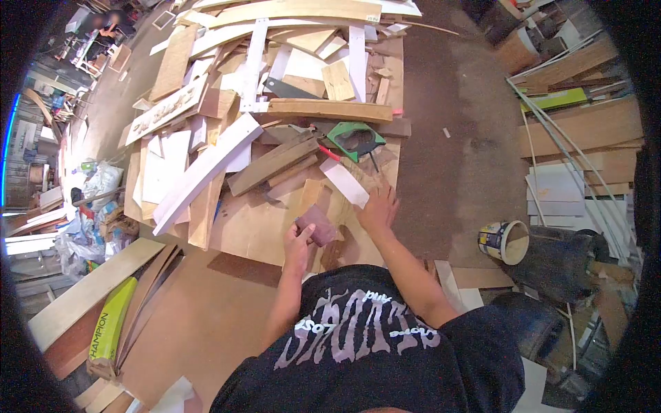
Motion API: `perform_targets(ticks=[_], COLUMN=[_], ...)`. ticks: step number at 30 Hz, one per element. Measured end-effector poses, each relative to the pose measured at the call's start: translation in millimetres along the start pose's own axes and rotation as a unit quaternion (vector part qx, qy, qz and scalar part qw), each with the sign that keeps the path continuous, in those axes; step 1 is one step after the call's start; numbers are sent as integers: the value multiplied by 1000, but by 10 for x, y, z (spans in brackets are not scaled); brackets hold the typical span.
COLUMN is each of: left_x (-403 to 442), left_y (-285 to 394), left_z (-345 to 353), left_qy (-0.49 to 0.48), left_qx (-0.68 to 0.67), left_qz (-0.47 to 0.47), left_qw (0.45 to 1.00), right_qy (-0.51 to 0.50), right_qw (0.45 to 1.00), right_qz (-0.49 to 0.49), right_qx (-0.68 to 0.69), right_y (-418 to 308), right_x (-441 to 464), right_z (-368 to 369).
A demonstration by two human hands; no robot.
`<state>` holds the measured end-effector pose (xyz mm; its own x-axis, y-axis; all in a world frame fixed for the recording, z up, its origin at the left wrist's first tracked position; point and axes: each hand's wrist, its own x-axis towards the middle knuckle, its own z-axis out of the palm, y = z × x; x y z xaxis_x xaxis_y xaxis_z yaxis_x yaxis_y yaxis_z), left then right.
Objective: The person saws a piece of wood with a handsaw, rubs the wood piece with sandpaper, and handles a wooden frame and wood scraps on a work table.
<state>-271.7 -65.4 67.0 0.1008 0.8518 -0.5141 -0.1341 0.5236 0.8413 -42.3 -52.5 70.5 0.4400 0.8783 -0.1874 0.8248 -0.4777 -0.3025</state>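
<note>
My left hand (297, 244) is closed on a folded reddish-brown sheet that looks like sandpaper (317, 226), with the thumb on top. My right hand (377, 208) rests at the right side of the wooden tabletop (241, 234), its fingers spread. Beside its thumb lies the lower end of a white strip (344, 183); whether the thumb presses on it I cannot tell. Beyond the strip sits a green and black tool (352, 140), with a red-handled item (329, 153) close by. A hammer (275, 196) lies left of the strip, near a small wood block (313, 194).
Wooden boards and offcuts (289, 62) are heaped over the table's far side. To the right, a bucket (504, 242) lies on its side near stacked boards (578, 131). At left are plastic bags (89, 227) and a green CHAMPION box (113, 320). A person (113, 27) sits far off.
</note>
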Motion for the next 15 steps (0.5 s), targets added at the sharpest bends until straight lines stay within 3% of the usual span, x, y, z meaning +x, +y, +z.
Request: perform_targets(ticks=[2,4,5,7,11,14,15], left_x=[15,46,50,60,17,-69,-87], left_y=[-26,-2,-3,-15,75,242,246], left_z=[21,37,26,12,22,76,87], left_qy=[-27,-16,-22,-40,-48,-48,-47], left_qx=[31,-84,-84,-101,-113,-133,-136], left_qz=[46,-47,-47,-53,-63,-57,-52], left_qw=[998,995,995,993,990,988,988], right_qy=[2,45,49,-41,-84,-119,-137], right_qw=[1000,996,996,998,994,990,970], right_qz=[5,-80,-76,-41,-63,-33,-37], right_qx=[-26,-20,-22,-35,-18,66,196], right_y=[22,3,-42,-118,-58,105,238], right_x=[-20,55,78,126,90,-48,-120], right_z=[66,82,77,57,28,53,67])
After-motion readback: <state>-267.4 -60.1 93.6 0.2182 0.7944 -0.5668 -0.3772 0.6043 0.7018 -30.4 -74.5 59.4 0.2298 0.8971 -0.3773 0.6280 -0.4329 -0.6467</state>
